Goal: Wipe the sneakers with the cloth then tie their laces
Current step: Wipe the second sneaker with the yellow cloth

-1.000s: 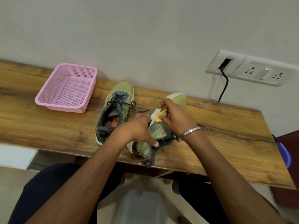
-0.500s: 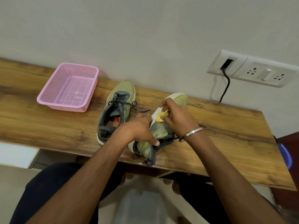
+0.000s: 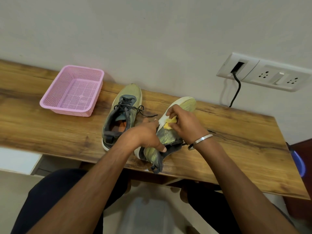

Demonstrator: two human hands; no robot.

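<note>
Still wiping: your right hand [image 3: 183, 124] pinches the cloth [image 3: 169, 123] against the tipped sneaker [image 3: 166, 139], left hand [image 3: 145, 135] gripping it; the other sneaker [image 3: 122, 114] by the desk's [image 3: 236, 141] back edge has loose laces [image 3: 135, 109].

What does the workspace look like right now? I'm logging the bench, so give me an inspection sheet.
Surface: wooden table, against a wall.
Job's things: one sneaker upright with loose laces; second sneaker tipped on its side; yellow cloth against its sole.
Clutter: empty pink basket.
Hands: left hand grips the tipped sneaker; right hand pinches the cloth.
Cables: black cable from the wall socket panel.
Surroundings: blue object at right, unclear.
</note>
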